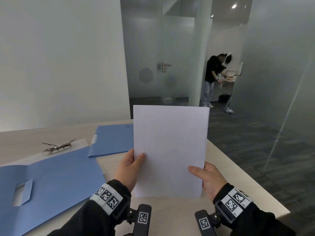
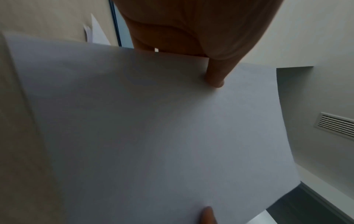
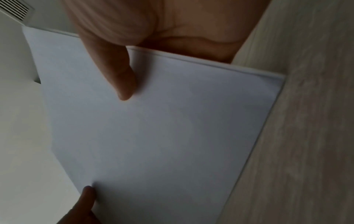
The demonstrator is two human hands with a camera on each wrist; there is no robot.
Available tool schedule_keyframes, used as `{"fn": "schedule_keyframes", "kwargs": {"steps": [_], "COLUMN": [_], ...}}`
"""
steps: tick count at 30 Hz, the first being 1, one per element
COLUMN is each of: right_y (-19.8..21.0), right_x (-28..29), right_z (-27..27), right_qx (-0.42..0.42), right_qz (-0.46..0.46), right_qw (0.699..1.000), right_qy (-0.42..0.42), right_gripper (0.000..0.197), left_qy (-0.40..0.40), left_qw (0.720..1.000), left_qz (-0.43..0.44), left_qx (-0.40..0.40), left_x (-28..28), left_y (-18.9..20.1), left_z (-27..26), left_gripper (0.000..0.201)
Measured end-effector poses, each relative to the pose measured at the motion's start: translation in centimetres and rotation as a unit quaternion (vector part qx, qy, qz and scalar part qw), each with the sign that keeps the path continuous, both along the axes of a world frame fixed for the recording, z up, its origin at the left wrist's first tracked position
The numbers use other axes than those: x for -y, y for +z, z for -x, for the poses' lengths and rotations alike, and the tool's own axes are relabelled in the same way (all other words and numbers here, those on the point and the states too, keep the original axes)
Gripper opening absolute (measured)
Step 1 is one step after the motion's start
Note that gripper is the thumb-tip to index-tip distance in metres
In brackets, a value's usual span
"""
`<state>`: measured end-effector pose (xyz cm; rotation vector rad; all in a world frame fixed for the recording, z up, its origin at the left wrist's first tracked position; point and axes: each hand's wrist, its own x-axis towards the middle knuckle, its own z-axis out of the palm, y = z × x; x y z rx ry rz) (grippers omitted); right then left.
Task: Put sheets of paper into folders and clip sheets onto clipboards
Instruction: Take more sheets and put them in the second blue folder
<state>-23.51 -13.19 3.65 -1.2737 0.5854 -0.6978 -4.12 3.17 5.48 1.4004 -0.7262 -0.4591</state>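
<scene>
While the pale wood-grain tabletop (image 1: 230, 169) stretches from nine o'clock round to three, the biggest task item on it is the open blue paper folder (image 1: 56, 181), spread flat at about nine o'clock of the hands, its inner pocket slit facing up and its far edge lying over the clear plastic clipboard with a metal spring clip (image 1: 58, 147) at ten o'clock. A second, closed blue paper folder (image 1: 112, 140) lies at eleven o'clock, its near edge partly hidden by the sheets. Held upright over the tabletop at twelve o'clock is the thin stack of plain white paper sheets (image 1: 170, 149), long axis running from six up to twelve, its bottom edge low over the tabletop; whether it touches cannot be told. The left hand (image 1: 131, 169) pinches the stack's left edge, thumb on the near face and fingers hidden behind. The right hand (image 1: 206, 178) pinches the lower right edge the same way, and the right wrist view shows several sheet edges layered together under that thumb. Judged from this layout, the open folder lies wholly to the left, so the left hand is the nearer one, and the stack would have to tip flat and swing toward nine o'clock, its long axis brought parallel to the folder's spine. No brand or readable writing shows: the sheets are blank, a faint mark near the closed folder's far corner is too small to read, and the wrist bands carry only black-and-white square code markers.
</scene>
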Motion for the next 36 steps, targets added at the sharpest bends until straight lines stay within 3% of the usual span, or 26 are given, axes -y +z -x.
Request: {"fn": "schedule_keyframes", "kwargs": {"steps": [4, 7, 11, 14, 20, 27, 36], "right_y": [0.1, -0.2, -0.6, -0.3, 0.2, 0.9, 0.4], "right_x": [-0.3, -0.4, -0.7, -1.0, -2.8, -5.9, -10.9], "right_z": [0.1, 0.1, 0.0, -0.1, -1.5, -6.0, -15.9], "right_qx": [0.027, 0.031, 0.027, 0.027, -0.043, -0.110, -0.122], "right_qz": [-0.008, -0.020, -0.028, -0.033, 0.032, 0.134, 0.133], "right_qw": [0.999, 0.999, 0.999, 0.999, 0.998, 0.980, 0.967], "right_qy": [0.022, 0.028, 0.020, 0.016, 0.044, 0.096, 0.179], "right_gripper": [0.017, 0.032, 0.032, 0.025, 0.016, 0.019, 0.021], "left_qy": [-0.001, -0.009, -0.035, -0.045, 0.010, 0.055, 0.168], "left_qw": [1.000, 1.000, 0.998, 0.996, 0.993, 0.988, 0.968], "left_qz": [0.007, 0.006, -0.001, -0.037, -0.042, -0.074, -0.147], "left_qx": [-0.006, -0.019, -0.058, -0.066, -0.106, -0.126, -0.114], "left_x": [-0.1, -0.3, -0.8, -1.2, -2.9, -7.7, -18.3], "left_y": [-0.9, -1.5, -2.1, -2.4, -2.3, -1.9, -1.8], "left_z": [0.4, 0.7, 0.8, 0.7, -0.7, -3.9, -9.6], "left_gripper": [0.019, 0.018, 0.031, 0.023, 0.020, 0.019, 0.018]}}
